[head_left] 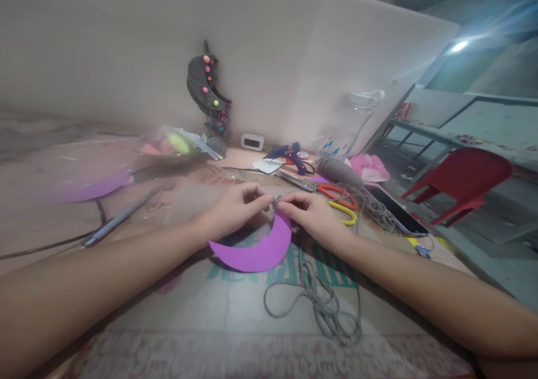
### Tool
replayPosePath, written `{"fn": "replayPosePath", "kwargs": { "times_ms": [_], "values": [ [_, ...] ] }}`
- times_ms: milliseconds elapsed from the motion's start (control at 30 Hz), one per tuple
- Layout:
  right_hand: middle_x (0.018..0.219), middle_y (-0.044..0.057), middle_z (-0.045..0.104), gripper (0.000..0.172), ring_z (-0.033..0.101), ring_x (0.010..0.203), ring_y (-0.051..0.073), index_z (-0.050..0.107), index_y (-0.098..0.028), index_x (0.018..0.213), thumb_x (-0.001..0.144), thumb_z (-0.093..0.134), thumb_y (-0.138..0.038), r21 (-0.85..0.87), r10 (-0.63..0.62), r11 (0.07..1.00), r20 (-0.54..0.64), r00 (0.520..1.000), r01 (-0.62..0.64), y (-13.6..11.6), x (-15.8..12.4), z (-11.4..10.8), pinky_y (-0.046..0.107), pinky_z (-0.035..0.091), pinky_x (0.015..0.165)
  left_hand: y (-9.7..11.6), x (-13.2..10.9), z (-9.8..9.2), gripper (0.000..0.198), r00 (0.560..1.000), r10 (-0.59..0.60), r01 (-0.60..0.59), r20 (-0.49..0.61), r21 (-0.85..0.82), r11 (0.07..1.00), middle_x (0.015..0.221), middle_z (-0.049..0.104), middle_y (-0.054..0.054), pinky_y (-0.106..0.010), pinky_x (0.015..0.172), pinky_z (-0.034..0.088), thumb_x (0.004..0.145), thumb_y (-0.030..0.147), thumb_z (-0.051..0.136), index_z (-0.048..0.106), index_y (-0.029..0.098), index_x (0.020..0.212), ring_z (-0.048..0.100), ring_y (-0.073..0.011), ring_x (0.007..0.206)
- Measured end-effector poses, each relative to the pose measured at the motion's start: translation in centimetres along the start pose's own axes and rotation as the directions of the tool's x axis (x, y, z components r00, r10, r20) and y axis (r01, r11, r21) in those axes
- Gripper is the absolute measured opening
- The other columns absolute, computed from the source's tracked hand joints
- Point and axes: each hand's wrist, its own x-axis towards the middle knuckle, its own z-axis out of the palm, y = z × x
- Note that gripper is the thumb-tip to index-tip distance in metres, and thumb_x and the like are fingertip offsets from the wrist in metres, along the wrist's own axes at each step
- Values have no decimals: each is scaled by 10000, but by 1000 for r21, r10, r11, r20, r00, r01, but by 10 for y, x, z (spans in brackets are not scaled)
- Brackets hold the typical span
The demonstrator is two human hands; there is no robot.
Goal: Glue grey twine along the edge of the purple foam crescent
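A purple crescent-shaped cutout [260, 250] lies on the table in front of me. My left hand [233, 208] and my right hand [311, 213] meet at its upper tip, both with fingers pinched together. Between the fingertips is a small grey bit, apparently the end of the grey yarn [323, 300] that trails in loose loops toward me. My left hand also rests over the crescent's inner edge.
Scissors with orange and yellow handles [340, 199], a ball of grey yarn [340, 171], a phone [397, 211], a blue glue gun [290, 155] and a small clock [252, 141] lie behind. A yarn-wrapped crescent [205, 84] hangs on the wall. Another purple piece [90, 185] sits left. A red chair [462, 180] stands right.
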Motion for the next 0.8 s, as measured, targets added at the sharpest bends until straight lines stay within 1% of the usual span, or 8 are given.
{"fn": "replayPosePath", "kwargs": {
  "times_ms": [167,367,467,567,700,800],
  "values": [
    [536,-54,508,280,396,429,50,607,-154,734,755,657,-429,-44,-8,999,-1,1000,8,-2,0,0,192,300,401,-2,-1,0,335,999,-2,2,33,17,1000,578,544,17,-162,421,337,845,484,534,588,154,820,483,-84,491],
    [562,-39,517,275,421,466,62,601,-156,710,761,645,-422,-106,-77,991,8,997,78,-2,0,-1,195,325,423,1,-2,-1,352,993,-67,69,98,-18,997,590,569,11,-166,403,337,837,515,528,579,166,837,496,-92,487],
    [546,-38,511,288,444,471,77,594,-163,726,787,618,-443,-133,-109,985,30,994,112,0,-1,-1,207,355,441,1,0,-1,341,992,-85,90,96,-39,995,579,561,15,-164,399,326,834,503,538,574,165,816,487,-87,479],
    [518,-43,483,325,428,453,81,591,-170,721,824,569,-477,-175,-138,974,50,989,144,2,-1,0,211,339,430,-1,2,-1,316,993,-87,93,79,-73,993,565,543,23,-164,408,323,837,477,543,563,164,799,464,-79,467],
    [523,-39,461,403,413,466,88,573,-173,678,843,518,-537,-224,-173,958,42,984,178,2,-1,-1,221,324,442,-3,3,-1,316,994,-86,92,64,-94,991,553,531,27,-166,407,322,839,477,540,557,165,790,454,-77,458],
    [527,-40,444,454,398,465,88,567,-169,698,851,474,-586,-170,-157,973,20,987,158,4,0,-2,222,304,436,-3,4,-2,321,994,-96,100,48,-76,992,561,535,22,-167,399,326,833,481,546,558,164,782,457,-78,455]
  ]
}}
